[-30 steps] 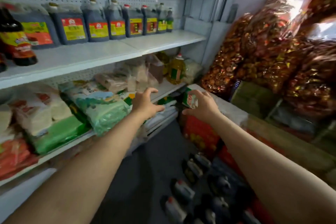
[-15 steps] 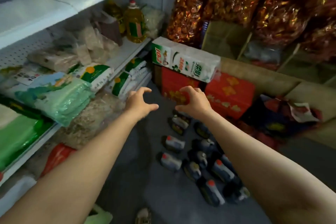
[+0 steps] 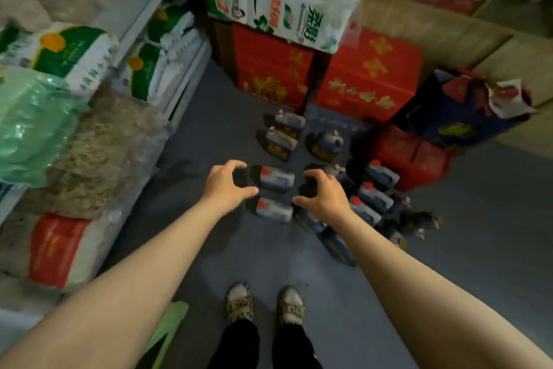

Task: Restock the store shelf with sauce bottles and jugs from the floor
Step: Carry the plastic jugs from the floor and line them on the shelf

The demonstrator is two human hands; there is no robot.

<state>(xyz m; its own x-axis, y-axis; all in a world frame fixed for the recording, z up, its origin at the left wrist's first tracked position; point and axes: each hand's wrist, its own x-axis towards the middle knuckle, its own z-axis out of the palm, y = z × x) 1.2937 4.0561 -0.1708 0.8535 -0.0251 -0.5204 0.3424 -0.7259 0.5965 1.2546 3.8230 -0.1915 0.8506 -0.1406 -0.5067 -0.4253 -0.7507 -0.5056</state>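
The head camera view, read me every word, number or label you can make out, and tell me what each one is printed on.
"10+2", red, on the green end of the white plastic-wrapped tissue pack atop the red cartons.
Green Chinese characters on that pack's white side: too blurred to read.
Yellow Chinese characters on the red cardboard cartons: blurred, unreadable.
Labels on the dark red-capped sauce jugs on the floor: too small.
Print on the green-and-white sacks on the shelf: too small.

The floor (image 3: 209,135) is looking matt and grey, faintly grainy. The jugs (image 3: 276,178) are showing dark, glossy plastic with red caps. Red boxes (image 3: 368,81) are looking like printed cardboard, fairly matt. The tissue pack (image 3: 287,6) is gleaming in thin plastic film, and the sacks (image 3: 98,147) on the left are sitting in clear, crinkled plastic.
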